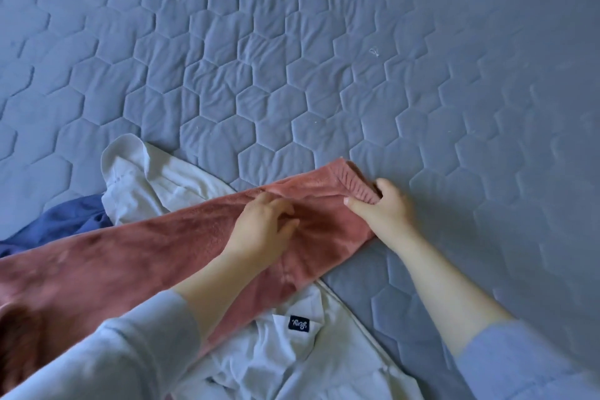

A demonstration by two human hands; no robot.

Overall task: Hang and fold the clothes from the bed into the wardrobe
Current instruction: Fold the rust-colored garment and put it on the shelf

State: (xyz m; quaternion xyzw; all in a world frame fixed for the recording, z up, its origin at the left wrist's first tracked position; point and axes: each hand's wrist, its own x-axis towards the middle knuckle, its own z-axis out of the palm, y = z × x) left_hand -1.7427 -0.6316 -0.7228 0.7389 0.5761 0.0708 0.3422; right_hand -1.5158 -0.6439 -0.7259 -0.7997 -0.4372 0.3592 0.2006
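Two garments lie nearest me on the bed: a crumpled white shirt (285, 364) with a dark label (299, 323), and a pink fleece garment (156, 247) stretched across it. My left hand (263, 226) rests on the fleece, fingers loosely bent; I cannot tell if it pinches. My right hand (384, 206) grips the ribbed cuff (358, 187). Blue cloth (65, 221) sits left, the grey quilted bedspread (292, 58) beyond

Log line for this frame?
left hand rests on pink garment | right hand grips its ribbed end | white shirt beneath | on quilted bed
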